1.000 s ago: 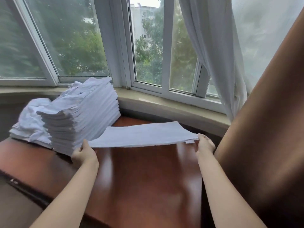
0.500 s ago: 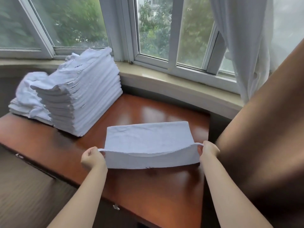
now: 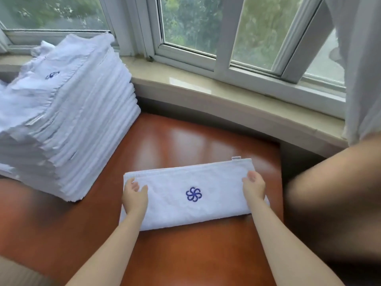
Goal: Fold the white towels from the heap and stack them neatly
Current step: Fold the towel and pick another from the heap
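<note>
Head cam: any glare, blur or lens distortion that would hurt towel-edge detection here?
Head view: daylight from the window throws pale glare patches on the wooden table; towel with blue emblem is sharp, both hands resting on it; towel stack is softly blurred at left; wide-angle bends the window sill; brown blur at right is out of focus.

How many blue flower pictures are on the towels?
2. One blue flower sits in the middle of the towel lying flat on the table. Another, blurry, is on top of the stack. Others may hide inside it.
</note>
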Demonstrator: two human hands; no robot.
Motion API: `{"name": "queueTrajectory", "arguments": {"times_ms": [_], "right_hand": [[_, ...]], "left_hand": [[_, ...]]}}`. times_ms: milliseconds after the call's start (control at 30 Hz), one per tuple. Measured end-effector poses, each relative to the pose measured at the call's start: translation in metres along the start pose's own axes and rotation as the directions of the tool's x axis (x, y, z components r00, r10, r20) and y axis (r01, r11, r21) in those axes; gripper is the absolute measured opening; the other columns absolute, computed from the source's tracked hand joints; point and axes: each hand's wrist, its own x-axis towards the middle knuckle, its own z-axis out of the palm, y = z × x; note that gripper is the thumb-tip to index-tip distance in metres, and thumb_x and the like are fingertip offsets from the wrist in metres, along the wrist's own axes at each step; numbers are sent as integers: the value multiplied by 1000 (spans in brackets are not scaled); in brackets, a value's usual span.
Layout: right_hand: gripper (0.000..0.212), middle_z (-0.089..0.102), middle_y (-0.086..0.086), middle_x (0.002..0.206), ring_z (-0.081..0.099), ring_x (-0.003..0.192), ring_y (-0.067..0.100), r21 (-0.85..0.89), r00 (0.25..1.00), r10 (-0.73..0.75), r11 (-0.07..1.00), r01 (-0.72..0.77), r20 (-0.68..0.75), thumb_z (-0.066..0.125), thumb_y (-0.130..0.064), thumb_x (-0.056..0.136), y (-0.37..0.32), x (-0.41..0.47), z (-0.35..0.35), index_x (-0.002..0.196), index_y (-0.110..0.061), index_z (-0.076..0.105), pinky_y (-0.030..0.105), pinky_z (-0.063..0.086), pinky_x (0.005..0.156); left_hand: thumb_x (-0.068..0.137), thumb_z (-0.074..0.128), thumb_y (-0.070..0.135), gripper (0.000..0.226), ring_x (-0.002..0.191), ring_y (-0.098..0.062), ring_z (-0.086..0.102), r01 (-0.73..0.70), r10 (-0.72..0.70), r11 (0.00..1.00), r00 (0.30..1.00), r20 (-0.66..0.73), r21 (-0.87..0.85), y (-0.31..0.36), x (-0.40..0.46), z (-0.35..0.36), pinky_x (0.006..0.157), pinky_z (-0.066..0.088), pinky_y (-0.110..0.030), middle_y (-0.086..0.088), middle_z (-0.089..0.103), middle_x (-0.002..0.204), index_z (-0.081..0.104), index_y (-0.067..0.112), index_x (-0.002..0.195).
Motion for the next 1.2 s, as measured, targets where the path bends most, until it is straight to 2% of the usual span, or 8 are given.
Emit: {"name": "queueTrajectory", "arguments": {"times_ms": [133,233,333,533,700,867,1033,1200], "right_hand": [[50,46,5,137,40,127,29,-457,985,-53,889,-28,-164,58,-19,85,10,3,-10,134,-21,50,44,37,103],[45,56,10,122,55,104,32,-482,992,84,868,-119,-94,64,-27,83,9,-1,-22,124,-15,51,38,46,89],[28,61,7,97,56,72,22,-307,974,222,931,-198,45,68,-19,79,10,-11,-32,101,-11,52,30,44,61],[18,64,3,84,63,77,25,-134,961,167,981,-140,220,66,-18,70,-5,-63,-53,86,-15,56,32,51,67],[20,64,7,92,64,87,32,18,903,45,998,-59,427,69,-18,79,-33,-125,-51,93,-15,56,47,54,85],[15,67,7,89,65,76,22,114,808,-77,993,12,584,66,-20,86,-55,-206,-20,98,-12,63,29,51,63],[22,64,7,99,61,80,21,87,710,-167,985,148,684,62,-24,89,-81,-287,45,106,-10,64,28,51,68],[25,66,3,100,62,85,17,123,620,-228,970,208,751,65,-24,88,-108,-371,141,110,-11,65,26,45,65]], "left_hand": [[85,68,14,49,123,-34,46,-100,142,916,987,-80,388,-14,-4,-9,100,40,-45,-14,51,132,53,7,132],[78,75,41,69,122,-37,44,132,-73,876,987,-143,464,-14,-7,-24,96,42,-49,-14,49,134,47,10,134],[80,73,35,50,98,-33,59,253,-272,908,962,8,335,-7,-17,-41,85,50,-42,-14,62,119,53,7,116],[83,73,19,42,94,-36,63,394,-400,916,887,230,76,16,-69,-82,72,54,-43,-16,63,110,53,2,115],[91,56,5,20,79,-26,59,272,-235,956,935,265,-110,34,-129,-125,65,50,-34,-12,62,98,56,6,111],[89,53,2,9,54,-16,46,116,-73,953,985,159,-280,55,-166,-185,34,34,-12,-3,49,66,56,10,86],[91,46,-2,23,38,-11,52,9,31,893,996,80,-450,65,-151,-264,34,35,-11,-6,46,64,49,11,72],[90,45,-2,18,49,-13,51,-2,91,863,984,151,-506,60,-97,-352,42,40,-15,-5,47,68,54,10,81]]}}
